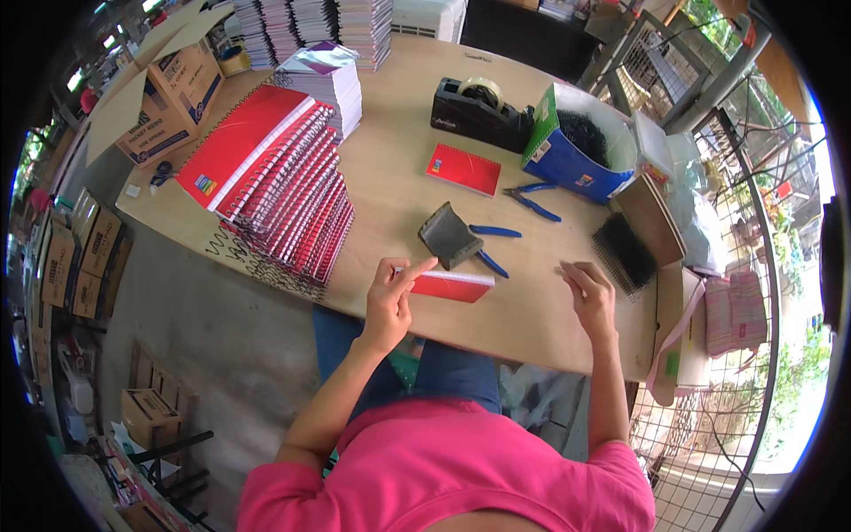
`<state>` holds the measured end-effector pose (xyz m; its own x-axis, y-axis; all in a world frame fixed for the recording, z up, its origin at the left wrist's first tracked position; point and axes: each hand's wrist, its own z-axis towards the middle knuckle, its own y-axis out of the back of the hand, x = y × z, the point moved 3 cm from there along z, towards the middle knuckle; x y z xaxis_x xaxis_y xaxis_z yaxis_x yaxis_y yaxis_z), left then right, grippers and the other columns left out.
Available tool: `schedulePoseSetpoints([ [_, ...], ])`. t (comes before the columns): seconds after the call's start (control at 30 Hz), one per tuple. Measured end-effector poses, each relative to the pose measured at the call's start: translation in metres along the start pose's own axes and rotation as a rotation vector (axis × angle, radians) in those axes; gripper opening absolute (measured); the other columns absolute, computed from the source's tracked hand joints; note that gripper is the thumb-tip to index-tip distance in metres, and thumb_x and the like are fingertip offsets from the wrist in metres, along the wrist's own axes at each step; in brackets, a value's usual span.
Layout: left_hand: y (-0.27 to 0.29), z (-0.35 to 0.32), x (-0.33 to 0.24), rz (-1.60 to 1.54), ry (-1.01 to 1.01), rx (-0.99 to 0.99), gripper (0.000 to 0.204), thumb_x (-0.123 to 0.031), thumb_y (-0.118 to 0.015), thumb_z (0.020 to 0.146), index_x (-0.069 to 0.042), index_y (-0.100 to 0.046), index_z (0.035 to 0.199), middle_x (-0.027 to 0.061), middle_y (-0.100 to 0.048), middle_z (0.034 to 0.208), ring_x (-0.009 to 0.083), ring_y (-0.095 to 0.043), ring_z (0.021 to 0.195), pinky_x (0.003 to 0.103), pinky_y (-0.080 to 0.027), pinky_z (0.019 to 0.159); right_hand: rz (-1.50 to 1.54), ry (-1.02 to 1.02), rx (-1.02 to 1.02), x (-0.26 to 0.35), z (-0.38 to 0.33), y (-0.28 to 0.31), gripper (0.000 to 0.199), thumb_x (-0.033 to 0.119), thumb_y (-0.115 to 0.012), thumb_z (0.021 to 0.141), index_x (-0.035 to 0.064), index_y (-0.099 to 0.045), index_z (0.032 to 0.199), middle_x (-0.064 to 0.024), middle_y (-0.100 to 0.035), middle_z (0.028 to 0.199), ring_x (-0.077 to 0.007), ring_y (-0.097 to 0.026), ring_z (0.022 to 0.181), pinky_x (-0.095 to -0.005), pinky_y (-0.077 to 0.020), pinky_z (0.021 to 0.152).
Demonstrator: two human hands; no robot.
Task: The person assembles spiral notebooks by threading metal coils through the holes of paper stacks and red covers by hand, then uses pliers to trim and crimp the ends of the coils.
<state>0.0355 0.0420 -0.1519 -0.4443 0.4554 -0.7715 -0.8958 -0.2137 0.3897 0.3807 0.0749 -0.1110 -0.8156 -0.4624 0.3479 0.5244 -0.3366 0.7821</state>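
Observation:
My left hand is at the left end of a small red notebook with a white strip along its far edge. Its index finger stretches over that edge and the other fingers curl loosely; whether it touches the notebook I cannot tell. My right hand hovers over the table to the right, thumb and fingertips pinched together; anything between them is too small to make out. Just beyond the notebook stands a dark, worn, curved metal holder. Blue-handled pliers lie partly behind it.
A tall stack of red spiral notebooks stands at the left. Farther back are a single red notebook, a tape dispenser, other blue-handled pliers and a blue box of black wire coils. Black coils lie at the right.

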Motion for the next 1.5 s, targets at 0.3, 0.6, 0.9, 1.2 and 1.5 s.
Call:
schedulePoseSetpoints([
  [0.3, -0.036, 0.001, -0.002, -0.061, -0.059, -0.134, 0.022, -0.017, -0.074, 0.091, -0.006, -0.063, 0.106, 0.0127, -0.057, 0.103, 0.031, -0.057, 0.097, 0.042, -0.05, 0.081, 0.083, 0.123, 0.1, 0.026, 0.027, -0.007, 0.032, -0.004, -0.072, 0.082, 0.0088, -0.076, 0.11, -0.0084, -0.068, 0.094, -0.0231, -0.067, 0.08, -0.0357, -0.0535, 0.069],
  [0.6, -0.038, 0.002, -0.006, -0.084, -0.054, -0.129, 0.02, -0.018, -0.074, 0.09, -0.005, -0.063, 0.101, 0.0117, -0.06, 0.098, 0.0311, -0.058, 0.095, 0.043, -0.049, 0.082, 0.506, 0.011, 0.17, 0.06, 0.014, -0.032, 0.025, -0.002, -0.075, 0.083, 0.0068, -0.077, 0.107, -0.0089, -0.07, 0.091, -0.0208, -0.067, 0.079, -0.0306, -0.0539, 0.069],
  [0.9, -0.041, -0.001, -0.008, -0.067, -0.052, -0.156, 0.021, -0.017, -0.075, 0.091, -0.004, -0.062, 0.101, 0.0133, -0.055, 0.098, 0.0291, -0.058, 0.093, 0.039, -0.048, 0.08, 0.49, 0.018, 0.301, 0.065, 0.012, -0.032, 0.023, 0.001, -0.074, 0.085, 0.0065, -0.074, 0.107, -0.0104, -0.068, 0.093, -0.0223, -0.066, 0.077, -0.0329, -0.0518, 0.067],
  [1.2, -0.041, -0.003, -0.009, -0.087, -0.012, -0.151, 0.018, -0.015, -0.073, 0.09, -0.005, -0.062, 0.101, 0.0111, -0.061, 0.096, 0.0304, -0.057, 0.094, 0.042, -0.049, 0.08, 0.36, 0.039, 0.308, 0.076, 0.012, -0.027, 0.021, 0.007, -0.071, 0.088, 0.003, -0.067, 0.108, -0.0124, -0.066, 0.093, -0.0315, -0.066, 0.074, -0.0388, -0.0518, 0.064],
  [1.5, -0.042, -0.003, -0.009, -0.084, -0.024, -0.16, 0.018, -0.016, -0.073, 0.091, -0.006, -0.063, 0.102, 0.012, -0.058, 0.097, 0.0302, -0.057, 0.093, 0.042, -0.048, 0.079, 0.414, 0.002, 0.341, 0.068, 0.013, -0.028, 0.019, 0.001, -0.071, 0.086, 0.001, -0.066, 0.104, -0.0156, -0.066, 0.1, -0.0299, -0.066, 0.085, -0.0392, -0.053, 0.073],
])
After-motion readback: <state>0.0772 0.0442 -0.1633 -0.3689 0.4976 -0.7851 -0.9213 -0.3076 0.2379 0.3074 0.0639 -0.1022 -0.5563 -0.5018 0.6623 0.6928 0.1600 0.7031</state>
